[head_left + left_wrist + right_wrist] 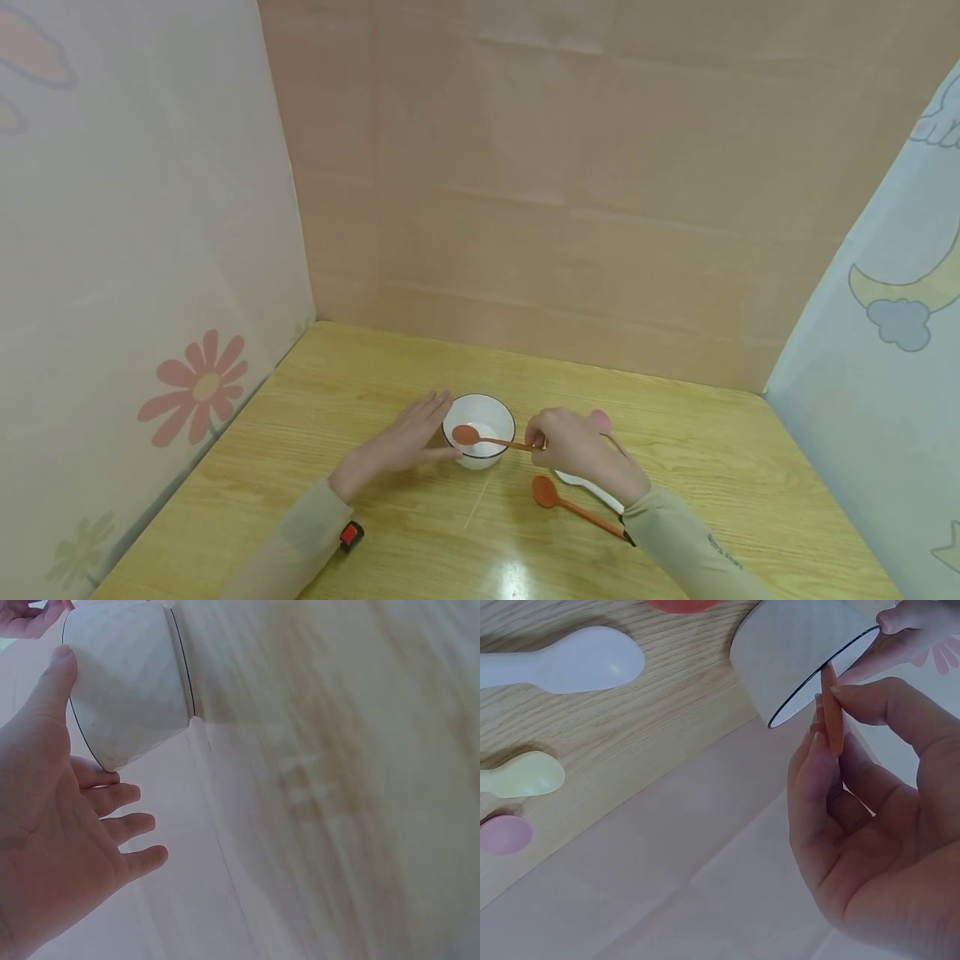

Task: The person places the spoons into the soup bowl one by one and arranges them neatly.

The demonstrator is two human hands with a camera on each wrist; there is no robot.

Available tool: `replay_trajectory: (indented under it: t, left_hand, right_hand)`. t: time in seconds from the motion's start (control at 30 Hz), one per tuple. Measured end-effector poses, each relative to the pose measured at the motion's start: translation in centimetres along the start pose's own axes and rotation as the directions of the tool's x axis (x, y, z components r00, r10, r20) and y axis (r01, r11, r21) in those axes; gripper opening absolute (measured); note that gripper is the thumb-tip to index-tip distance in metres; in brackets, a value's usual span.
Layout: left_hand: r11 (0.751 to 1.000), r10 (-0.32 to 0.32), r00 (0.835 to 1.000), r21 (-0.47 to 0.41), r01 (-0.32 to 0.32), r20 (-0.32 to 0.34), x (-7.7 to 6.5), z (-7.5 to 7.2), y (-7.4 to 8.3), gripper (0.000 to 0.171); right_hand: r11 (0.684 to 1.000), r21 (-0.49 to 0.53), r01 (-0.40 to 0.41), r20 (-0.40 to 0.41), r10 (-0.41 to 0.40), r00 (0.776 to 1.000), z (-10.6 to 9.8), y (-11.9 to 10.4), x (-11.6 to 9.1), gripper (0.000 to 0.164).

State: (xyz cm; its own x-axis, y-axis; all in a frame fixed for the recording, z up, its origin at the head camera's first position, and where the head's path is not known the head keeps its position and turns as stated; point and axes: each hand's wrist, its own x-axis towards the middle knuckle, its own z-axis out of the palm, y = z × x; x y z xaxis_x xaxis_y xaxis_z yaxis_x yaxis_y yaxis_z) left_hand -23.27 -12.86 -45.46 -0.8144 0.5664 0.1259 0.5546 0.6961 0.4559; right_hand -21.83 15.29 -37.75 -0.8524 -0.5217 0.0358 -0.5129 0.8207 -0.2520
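Note:
A white bowl (474,462) with a dark rim stands on the table. My left hand (405,439) is at its left side, thumb and forefinger touching the bowl near the rim, the other fingers extended, as the left wrist view shows. Between the thumb and fingers of my right hand (573,446) is the handle of an orange spoon (466,434), pinched. The spoon's head lies over the bowl's opening, pointing left; whether it touches the bowl I cannot tell.
Beneath and beside the right forearm lie a second orange spoon (544,492), a white spoon (592,487), a pink spoon (600,420) and a pale yellow spoon (536,774). A tan sheet (525,208) stands behind the wooden table (420,542), with patterned sheets on both sides.

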Motion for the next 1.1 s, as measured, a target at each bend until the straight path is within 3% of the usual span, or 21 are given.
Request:
replay_trajectory:
  t: [0.77, 1.1]
  left_hand:
    - [1.000, -0.014, 1.000, -0.012, 0.015, 0.005, -0.09, 0.12, -0.24, 0.092]
    - [1.000, -0.011, 1.000, 0.024, 0.011, 0.003, -0.05, 0.25, -0.34, 0.092]
  right_hand:
    - [0.999, -0.015, 0.031, -0.079, -0.032, 0.996, 0.42, -0.47, 0.01, 0.013]
    - [0.998, -0.014, 0.069, -0.108, -0.070, 0.992, 0.41, -0.53, -0.23, 0.013]
